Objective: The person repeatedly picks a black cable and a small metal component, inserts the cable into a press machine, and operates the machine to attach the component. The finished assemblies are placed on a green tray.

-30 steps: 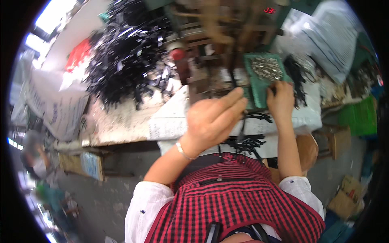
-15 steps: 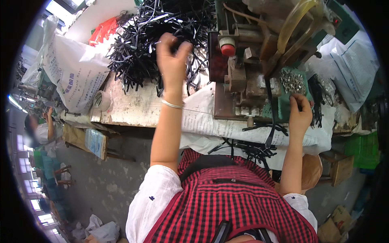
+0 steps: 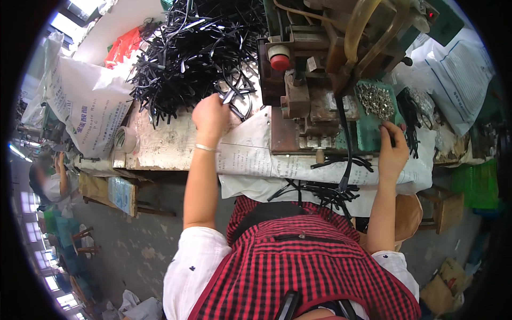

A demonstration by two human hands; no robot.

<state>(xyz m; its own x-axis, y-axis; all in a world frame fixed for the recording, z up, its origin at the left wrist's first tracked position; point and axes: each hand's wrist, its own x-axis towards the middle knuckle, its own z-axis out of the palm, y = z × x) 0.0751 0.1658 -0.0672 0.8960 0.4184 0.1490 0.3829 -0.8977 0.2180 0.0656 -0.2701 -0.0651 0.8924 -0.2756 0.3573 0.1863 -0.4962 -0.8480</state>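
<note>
My left hand (image 3: pixel 210 118) is closed at the near edge of a large heap of thin black plastic strips (image 3: pixel 186 58), resembling eyeglass arms. Its fingertips touch a few loose strips (image 3: pixel 238 97) on the table; whether one is gripped is hidden. At the right, my right hand (image 3: pixel 393 149) has its thumb and fingers bent together at the near edge of a green tray (image 3: pixel 368 136). Small shiny metal parts (image 3: pixel 376 101) lie piled in that tray. Anything between these fingertips is too small to make out. A long black strip (image 3: pixel 346 144) hangs down from the machine (image 3: pixel 314 106) between my hands.
The machine carries a red button (image 3: pixel 279 62) and yellowish hoses (image 3: pixel 362 32). More black strips (image 3: pixel 333 194) lie on white sheeting (image 3: pixel 250 165) at the table's front. A tape roll (image 3: pixel 126 140) and white sack (image 3: pixel 90 101) stand left. Another person (image 3: pixel 53 178) is far left.
My left hand has come back toward me from over the heap, its fingers going from spread to closed. My right hand stays beside the tray. The whole view has shifted slightly.
</note>
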